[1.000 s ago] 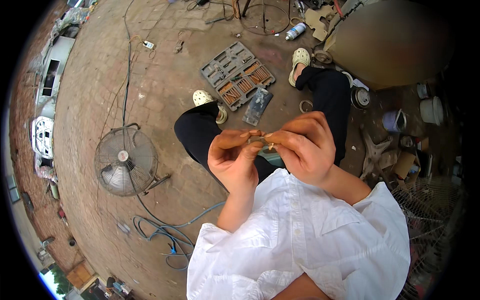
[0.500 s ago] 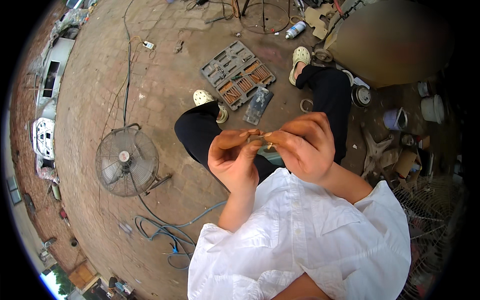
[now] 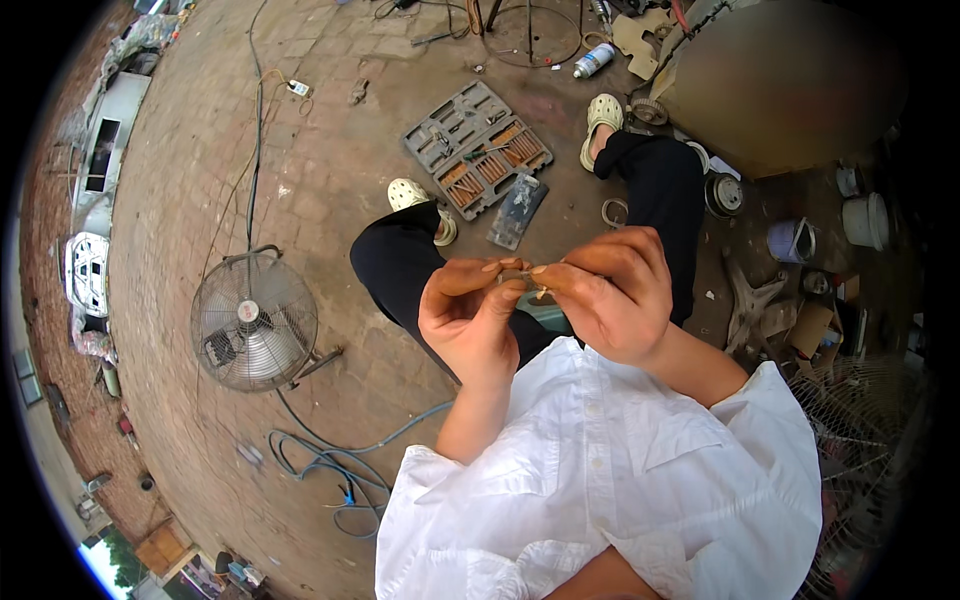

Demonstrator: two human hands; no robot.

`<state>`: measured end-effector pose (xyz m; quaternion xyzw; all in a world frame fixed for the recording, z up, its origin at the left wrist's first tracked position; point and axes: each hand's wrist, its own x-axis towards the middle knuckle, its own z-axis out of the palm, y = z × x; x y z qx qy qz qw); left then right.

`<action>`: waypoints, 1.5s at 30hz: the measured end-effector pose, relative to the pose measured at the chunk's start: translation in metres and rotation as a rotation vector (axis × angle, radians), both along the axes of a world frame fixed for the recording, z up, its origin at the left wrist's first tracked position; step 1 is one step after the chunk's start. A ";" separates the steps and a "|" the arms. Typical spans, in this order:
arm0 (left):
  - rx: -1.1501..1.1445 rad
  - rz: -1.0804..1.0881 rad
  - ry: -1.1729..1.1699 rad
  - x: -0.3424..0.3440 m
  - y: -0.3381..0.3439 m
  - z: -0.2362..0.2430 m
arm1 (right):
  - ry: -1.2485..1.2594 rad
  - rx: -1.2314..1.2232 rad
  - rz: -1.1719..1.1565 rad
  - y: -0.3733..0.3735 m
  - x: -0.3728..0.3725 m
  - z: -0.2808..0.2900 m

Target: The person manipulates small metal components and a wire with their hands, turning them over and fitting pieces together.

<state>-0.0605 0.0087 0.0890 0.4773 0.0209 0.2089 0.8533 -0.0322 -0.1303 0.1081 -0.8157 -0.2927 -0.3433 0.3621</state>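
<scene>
Both of my hands meet in front of my chest with the fingertips pinched together. Between them is a small metallic-looking piece (image 3: 522,277), mostly covered by the fingers, so its kind cannot be made out. My left hand (image 3: 468,312) pinches one side of it between thumb and fingers. My right hand (image 3: 615,292) pinches the other side, and a pale bit shows under its fingertips. Dark grime marks the fingers. Beyond the hands, on the ground between my feet, lies an open grey tool case (image 3: 477,150) with rows of copper-brown pieces. A dark flat box (image 3: 518,210) lies beside it.
A round caged fan (image 3: 254,322) stands at the left, with blue hose (image 3: 325,458) coiled below it. A spray can (image 3: 594,61) lies far ahead. At the right are a lavender bucket (image 3: 790,240), a white bucket (image 3: 865,220) and another wire fan cage (image 3: 860,440).
My hands stay pinched together in nearly the same place, with only a very slight shift. The blades of the left fan look different behind the cage.
</scene>
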 end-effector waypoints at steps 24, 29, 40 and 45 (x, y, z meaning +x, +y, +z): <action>0.036 0.022 0.004 0.000 0.003 0.004 | -0.033 -0.006 0.006 0.002 0.003 0.003; 0.051 -0.013 -0.009 -0.001 0.006 0.004 | -0.032 -0.021 0.007 -0.002 0.003 -0.001; 0.026 -0.001 0.018 0.003 0.005 0.006 | -0.066 -0.029 0.016 0.001 0.006 0.002; 0.028 -0.018 0.026 0.003 0.004 0.007 | -0.055 -0.036 0.017 -0.002 0.006 0.001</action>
